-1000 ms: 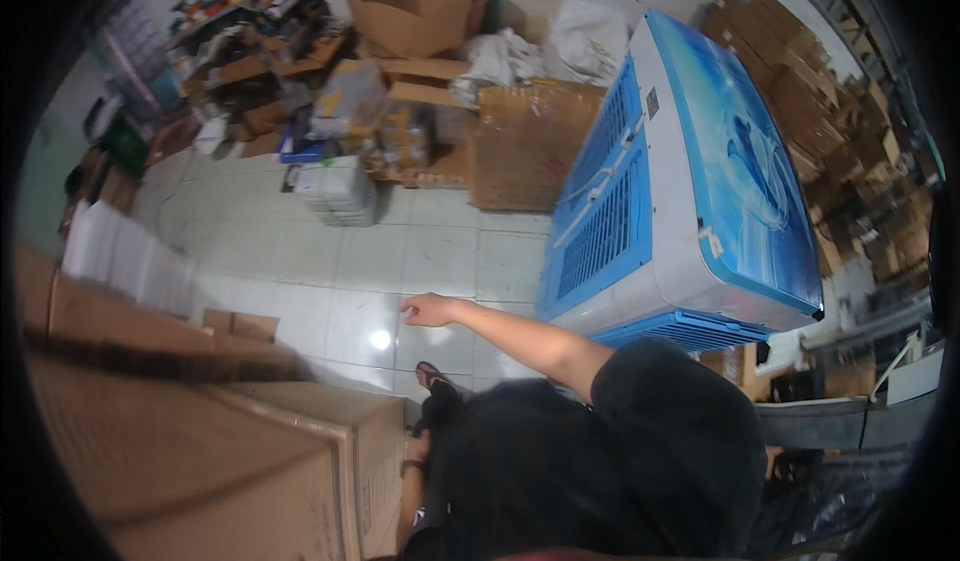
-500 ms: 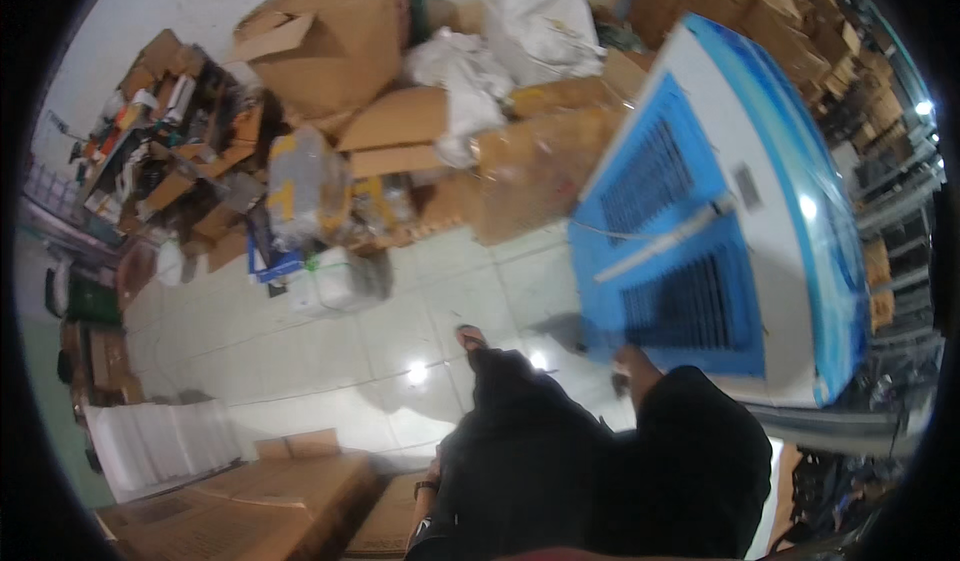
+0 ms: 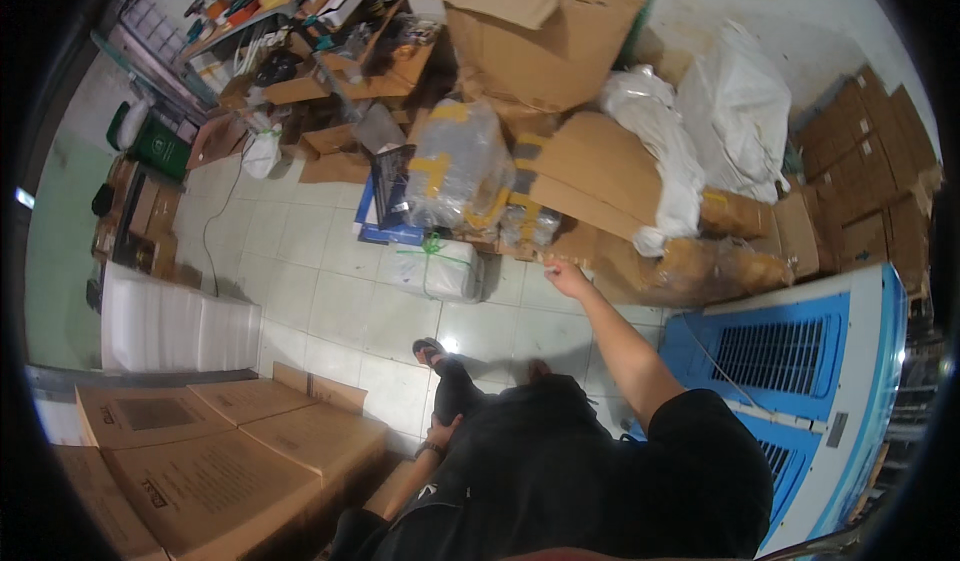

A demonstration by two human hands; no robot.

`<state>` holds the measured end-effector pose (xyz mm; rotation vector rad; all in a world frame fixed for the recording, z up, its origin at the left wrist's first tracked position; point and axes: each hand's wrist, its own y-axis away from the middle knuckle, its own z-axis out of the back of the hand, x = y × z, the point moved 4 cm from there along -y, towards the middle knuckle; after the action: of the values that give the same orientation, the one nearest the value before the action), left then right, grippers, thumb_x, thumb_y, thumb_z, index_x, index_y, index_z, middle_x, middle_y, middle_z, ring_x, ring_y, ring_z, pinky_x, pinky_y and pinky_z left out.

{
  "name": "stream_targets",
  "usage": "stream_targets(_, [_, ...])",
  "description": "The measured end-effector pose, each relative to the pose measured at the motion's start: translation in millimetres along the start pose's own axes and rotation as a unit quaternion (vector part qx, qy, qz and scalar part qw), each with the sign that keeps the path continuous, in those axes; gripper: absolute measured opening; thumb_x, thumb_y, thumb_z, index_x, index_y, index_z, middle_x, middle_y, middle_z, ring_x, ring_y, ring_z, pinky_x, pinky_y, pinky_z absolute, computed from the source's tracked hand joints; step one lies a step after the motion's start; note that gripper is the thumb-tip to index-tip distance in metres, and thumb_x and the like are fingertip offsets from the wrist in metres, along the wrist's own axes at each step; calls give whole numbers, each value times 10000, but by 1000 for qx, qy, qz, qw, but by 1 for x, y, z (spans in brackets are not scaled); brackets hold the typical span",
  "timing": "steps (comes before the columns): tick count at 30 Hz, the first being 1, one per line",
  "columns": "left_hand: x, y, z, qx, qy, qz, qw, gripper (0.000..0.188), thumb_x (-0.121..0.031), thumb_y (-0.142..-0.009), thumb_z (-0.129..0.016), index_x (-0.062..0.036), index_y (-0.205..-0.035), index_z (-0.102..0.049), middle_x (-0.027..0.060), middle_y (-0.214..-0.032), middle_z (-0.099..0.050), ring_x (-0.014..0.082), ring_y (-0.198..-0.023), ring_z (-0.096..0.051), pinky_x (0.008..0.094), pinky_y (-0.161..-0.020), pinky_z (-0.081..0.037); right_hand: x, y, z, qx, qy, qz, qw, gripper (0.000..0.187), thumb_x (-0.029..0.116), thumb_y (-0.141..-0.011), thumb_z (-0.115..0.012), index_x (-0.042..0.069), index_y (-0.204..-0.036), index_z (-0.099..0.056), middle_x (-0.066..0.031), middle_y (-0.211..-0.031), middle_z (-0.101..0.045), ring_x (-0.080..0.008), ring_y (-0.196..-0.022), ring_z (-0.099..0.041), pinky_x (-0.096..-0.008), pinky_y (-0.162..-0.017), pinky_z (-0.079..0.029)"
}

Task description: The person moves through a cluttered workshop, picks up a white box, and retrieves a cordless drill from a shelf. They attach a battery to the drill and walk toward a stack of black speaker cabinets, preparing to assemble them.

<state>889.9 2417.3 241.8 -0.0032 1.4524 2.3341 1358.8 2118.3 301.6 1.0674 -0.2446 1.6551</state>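
Observation:
Stretched forward over the tiled floor, my right hand (image 3: pixel 568 277) has its fingers loosely bent and partly apart, with nothing visible in them. It appears in front of the cardboard pile's lower edge; I see no contact. Left of it on the floor sits a white wrapped bundle (image 3: pixel 436 273) tied with green string. My left hand (image 3: pixel 444 431), a dark band at its wrist, lies against my black trouser leg with its fingers laid along the cloth. Brown cartons (image 3: pixel 215 451) stand beside that arm.
A blue and white air cooler (image 3: pixel 770 351) with slatted grilles stands close on the right. Ahead lie a plastic-wrapped grey package (image 3: pixel 455 161), a large open carton (image 3: pixel 545 46) and white sacks (image 3: pixel 735 106). White foam boxes (image 3: pixel 180 326) and a green bin (image 3: pixel 158 144) are at the left.
The view has swung rightward and down the room, so the cooler sits lower right and more cartons show at the left. My right arm has come forward into view; a sandalled foot is further ahead.

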Motion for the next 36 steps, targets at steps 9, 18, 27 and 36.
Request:
stream_targets(9, [64, -176, 172, 111, -57, -255, 959, 1223, -768, -699, -660, 2, -1513, -170, 337, -1417, -415, 444, -1282, -473, 463, -1020, -448, 65, -120, -133, 64, 245, 55, 966, 286, 222, -844, -540, 97, -1040, -706, -218, -911, -666, -377, -923, -634, -450, -845, -499])
stream_targets(18, [105, -184, 299, 88, 124, -17, 988, 741, -590, -829, -538, 94, -1111, -595, 262, -1071, -648, 379, -991, -644, 440, -818, -536, 132, -174, -217, 280, -63, -382, 878, 386, 338, -932, -549, 167, -1278, -572, -74, -1115, -660, -274, -916, -650, -495, -814, -520])
stream_targets(27, [38, -232, 547, -20, -111, -254, 961, 379, -316, -962, -499, 0, -984, -708, 201, -928, -707, 354, -879, -685, 428, -772, -533, 282, -518, -314, 174, 519, 133, 826, 348, 278, -904, -544, 21, -1090, -689, -159, -1111, -687, -376, -998, -649, -452, -890, -510])
stream_targets(36, [-98, -228, 834, -1, 4, -175, 985, 443, -416, -920, -620, 16, -855, -689, 93, -683, -658, 162, -637, -595, 378, -626, -462, 672, -665, -449, 197, -69, 168, 964, 297, 230, -915, -630, 109, -1186, -645, -149, -959, -692, -251, -867, -656, -347, -794, -512])
